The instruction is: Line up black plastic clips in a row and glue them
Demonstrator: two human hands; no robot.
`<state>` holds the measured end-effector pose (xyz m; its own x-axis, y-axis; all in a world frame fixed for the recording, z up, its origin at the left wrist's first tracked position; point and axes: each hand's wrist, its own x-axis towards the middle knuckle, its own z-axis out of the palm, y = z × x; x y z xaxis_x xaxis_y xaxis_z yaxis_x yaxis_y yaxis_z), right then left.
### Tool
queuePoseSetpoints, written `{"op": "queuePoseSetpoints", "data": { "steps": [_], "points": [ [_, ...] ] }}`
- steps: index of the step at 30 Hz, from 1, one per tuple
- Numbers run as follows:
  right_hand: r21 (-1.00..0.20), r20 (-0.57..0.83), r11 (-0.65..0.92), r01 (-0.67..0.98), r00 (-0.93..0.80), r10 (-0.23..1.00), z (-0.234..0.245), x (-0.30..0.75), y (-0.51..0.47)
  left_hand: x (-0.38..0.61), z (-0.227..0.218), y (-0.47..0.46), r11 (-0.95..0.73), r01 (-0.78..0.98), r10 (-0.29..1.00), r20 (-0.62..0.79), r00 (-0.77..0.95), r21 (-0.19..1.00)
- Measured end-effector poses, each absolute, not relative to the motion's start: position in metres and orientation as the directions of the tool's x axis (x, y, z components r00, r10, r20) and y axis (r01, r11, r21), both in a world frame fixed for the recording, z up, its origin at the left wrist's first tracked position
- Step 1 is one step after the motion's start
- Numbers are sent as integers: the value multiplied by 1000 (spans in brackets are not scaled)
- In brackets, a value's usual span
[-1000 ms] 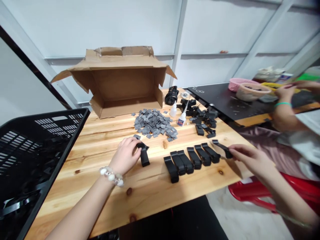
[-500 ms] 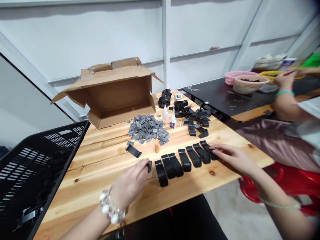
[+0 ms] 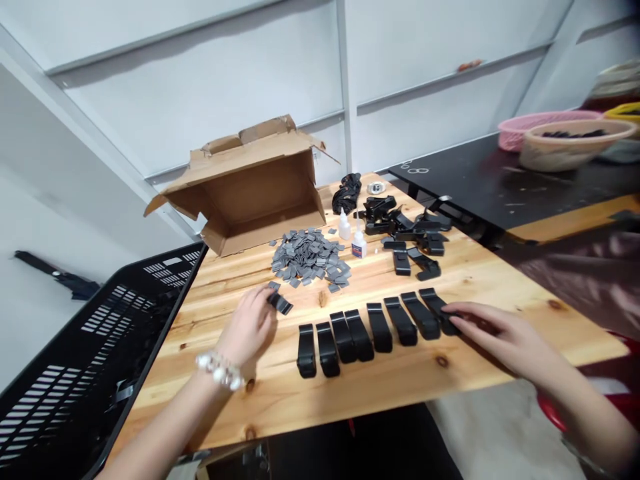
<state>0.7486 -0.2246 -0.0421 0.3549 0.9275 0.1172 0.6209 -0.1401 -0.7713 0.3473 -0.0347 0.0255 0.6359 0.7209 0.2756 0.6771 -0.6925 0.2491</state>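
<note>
A row of several black plastic pieces [image 3: 370, 330] lies side by side on the wooden table [image 3: 500, 280]. My left hand [image 3: 249, 327], with a bead bracelet on the wrist, pinches the end of a loose black piece [image 3: 281, 305] that lies just below a pile of small grey tabs [image 3: 310, 257]. My right hand [image 3: 505, 333] lies flat with its fingers stretched out. The fingertips touch the rightmost piece of the row [image 3: 440, 310].
An open cardboard box [image 3: 255, 193] lies on its side at the back. Two small glue bottles [image 3: 358, 241] and a heap of black parts [image 3: 407, 230] sit right of the tabs. A black crate [image 3: 100, 347] stands at left. Bowls [image 3: 570, 143] rest on a dark table [image 3: 480, 193].
My left hand laid a black piece at the row's left end, then moved up to the loose piece by the tabs. My right hand laid its piece at the right end.
</note>
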Motion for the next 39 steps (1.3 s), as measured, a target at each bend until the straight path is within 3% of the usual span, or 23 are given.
{"op": "queuePoseSetpoints", "data": {
  "steps": [5, 10, 18, 21, 25, 31, 35, 39],
  "points": [
    [-766, 149, -101, 635, 329, 932, -41, 748, -226, 341, 28, 3, -726, 641, 678, 98, 729, 250],
    [-792, 138, -129, 597, 380, 915, -44, 749, -226, 338, 30, -47, -643, 715, 728, -72, 682, 275],
    [-773, 135, -133, 620, 366, 921, -46, 750, -228, 335, 26, -97, -501, 708, 683, -276, 677, 498],
    [-770, 146, -95, 631, 320, 936, -44, 749, -227, 338, 27, -99, -554, 677, 685, -198, 701, 484],
    [-765, 152, -47, 642, 251, 956, -39, 747, -225, 358, 22, -99, -732, 576, 618, -3, 786, 364],
    [-581, 394, 138, 802, 129, 910, -36, 747, -221, 392, -1, -94, -895, 386, 418, 120, 900, 221],
    [-471, 341, 263, 842, -102, 935, -28, 744, -207, 402, -11, -87, -937, 314, 338, 161, 927, 155],
    [-444, 307, 392, 806, -274, 912, -25, 736, -189, 410, -14, -85, -946, 297, 316, 171, 933, 129]
  ]
}}
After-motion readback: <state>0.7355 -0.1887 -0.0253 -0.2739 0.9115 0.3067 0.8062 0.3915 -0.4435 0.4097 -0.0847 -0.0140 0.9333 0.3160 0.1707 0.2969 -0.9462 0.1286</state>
